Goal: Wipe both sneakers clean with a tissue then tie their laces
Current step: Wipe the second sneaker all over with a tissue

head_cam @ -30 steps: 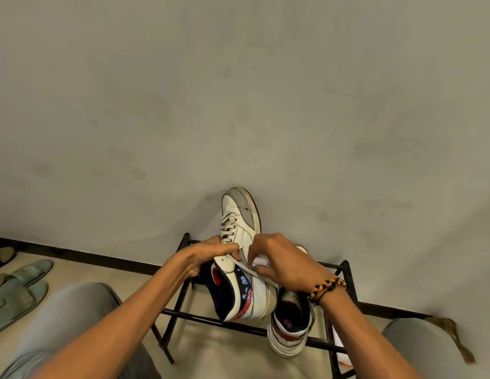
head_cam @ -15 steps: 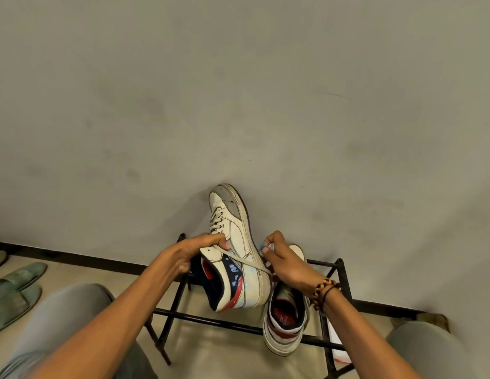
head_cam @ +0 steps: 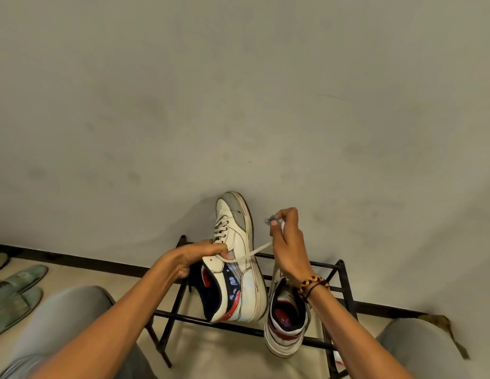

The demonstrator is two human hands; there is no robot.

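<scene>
Two knees in grey trousers frame the bottom of the view, and past them both forearms reach out to a black metal rack (head_cam: pixel 343 274). Nearest on its bars, under the right wrist with its beaded bracelet (head_cam: pixel 313 284), the second sneaker (head_cam: pixel 286 328) rests with its opening up, touched by neither hand. Just left of it the first sneaker (head_cam: pixel 239 258) stands toe-up against the wall (head_cam: pixel 238 91). The left hand (head_cam: pixel 196 259) curls round its collar at the tongue, fingertips pressed beside the top eyelets. A lace (head_cam: pixel 250 252) runs taut from those fingers across to the right hand (head_cam: pixel 286 242), which is raised beside the toe, thumb and forefinger pinched on the lace tip, with what looks like a scrap of tissue tucked under the other fingers, though that is too small to be sure. Judging by this, tying has begun on the first shoe. The risks: a hard pull could tip the shoe off the narrow bars, since only the left grip steadies it; the thin lace tip could slip from the pinch; and the right forearm, passing right over the second sneaker, could knock it through the gap. Far off to the left of the left hand, green slippers (head_cam: pixel 16 294) lie on the floor, out of the way.
</scene>
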